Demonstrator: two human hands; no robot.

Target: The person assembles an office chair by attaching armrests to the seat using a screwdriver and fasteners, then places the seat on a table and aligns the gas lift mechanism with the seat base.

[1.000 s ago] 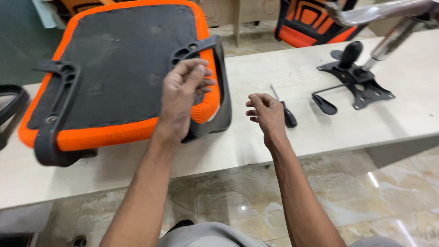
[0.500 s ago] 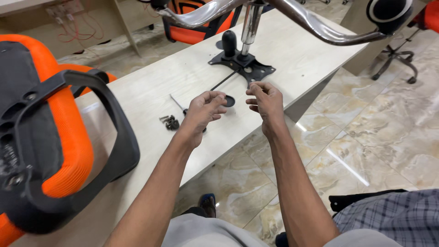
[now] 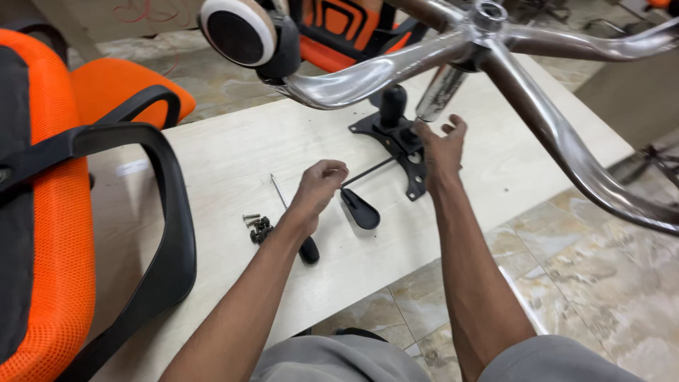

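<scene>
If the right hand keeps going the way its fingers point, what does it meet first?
Probably the chrome gas-lift column just above the right hand, where it rises from the black tilt mechanism; depth is unclear.

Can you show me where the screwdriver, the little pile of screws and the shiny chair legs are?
screwdriver [image 3: 308, 249]: head view, on its black handle.
pile of screws [image 3: 257, 228]: head view, middle of the heap.
chrome chair base [image 3: 368, 73]: head view, on one shiny arm.

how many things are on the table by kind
Black chair mechanism plate with lever paddle: 1
Screwdriver: 1
Pile of screws: 1
Chrome chair base standing on the mechanism: 1
Orange seat with black armrest: 1
Total: 5

The left hand hovers by the lever; the right hand is at the plate.
</scene>
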